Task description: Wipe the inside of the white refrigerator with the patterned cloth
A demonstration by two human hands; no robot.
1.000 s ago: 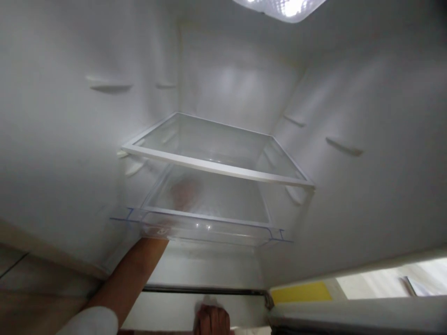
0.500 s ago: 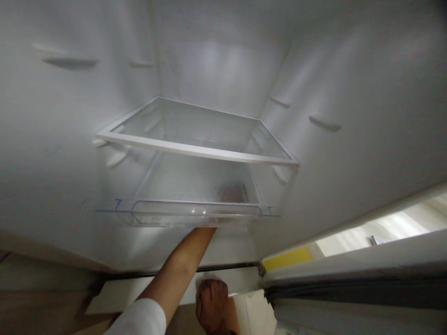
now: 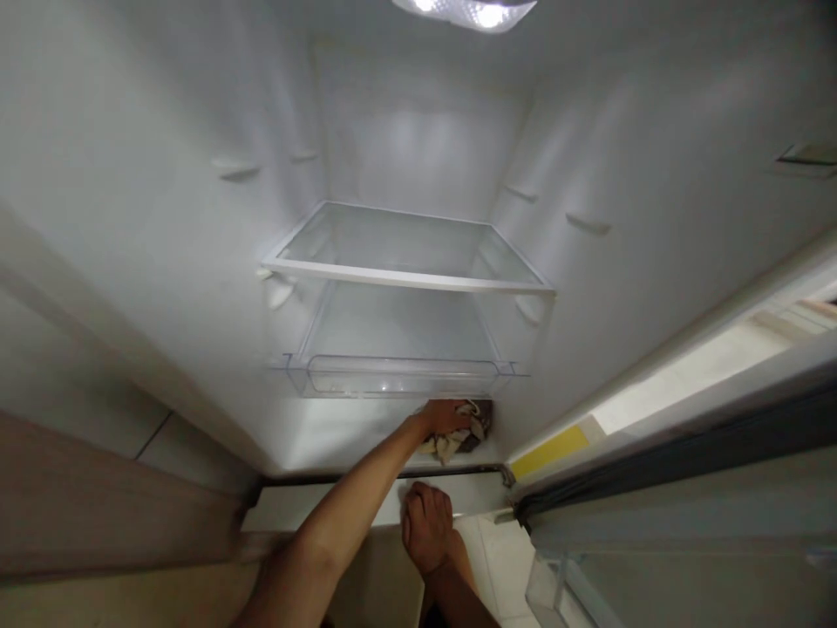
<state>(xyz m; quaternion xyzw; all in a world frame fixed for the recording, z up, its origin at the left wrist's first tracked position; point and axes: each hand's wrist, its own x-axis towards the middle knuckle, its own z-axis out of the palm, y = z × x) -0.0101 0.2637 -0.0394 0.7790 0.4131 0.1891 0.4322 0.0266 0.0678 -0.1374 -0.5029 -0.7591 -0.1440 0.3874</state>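
Observation:
Inside a refrigerator, my left hand (image 3: 445,417) is closed on a crumpled cloth (image 3: 463,436), pressing it to the floor of the compartment near the right wall. The cloth looks pale with darker brown patches. Just above that hand is a clear plastic drawer (image 3: 405,380) under a lower shelf. My right hand (image 3: 426,522) is a fist at the white front ledge (image 3: 294,508), its back turned up and its palm side hidden. I see nothing in it.
Higher up sits a glass shelf (image 3: 405,279) with a white rim. A lit lamp (image 3: 467,10) is at the top. To the right stands the open door (image 3: 680,523), with a yellow label (image 3: 549,453) near its hinge side. A wooden surface (image 3: 98,515) lies at left.
My left hand has come forward and down from behind the drawer to the floor's right side, where the cloth now shows. My right hand remains a fist. The view has shifted, showing the lamp.

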